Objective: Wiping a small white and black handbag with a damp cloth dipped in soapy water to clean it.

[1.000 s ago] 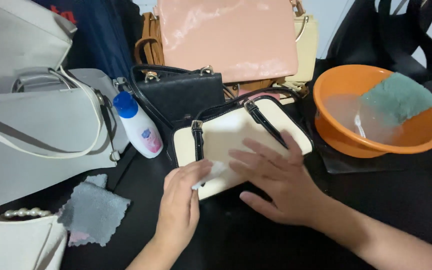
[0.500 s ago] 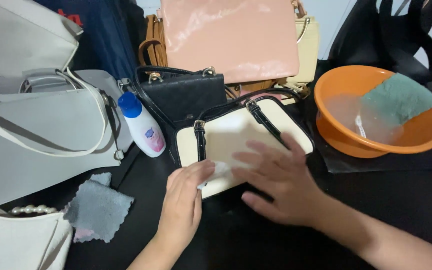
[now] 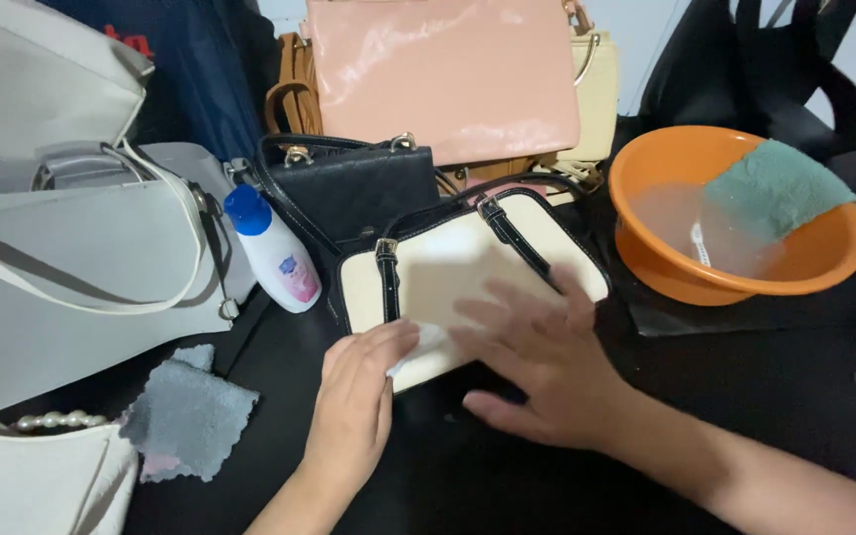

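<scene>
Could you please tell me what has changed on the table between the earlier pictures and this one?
The left hand has slid its small white wipe a little rightward along the lower edge of the cream handbag with black trim. The right hand still lies flat on that bag. The white bottle with blue cap, grey cloth and orange basin have not moved.

Motion-blurred right hand (image 3: pixel 537 367) fingers
</scene>
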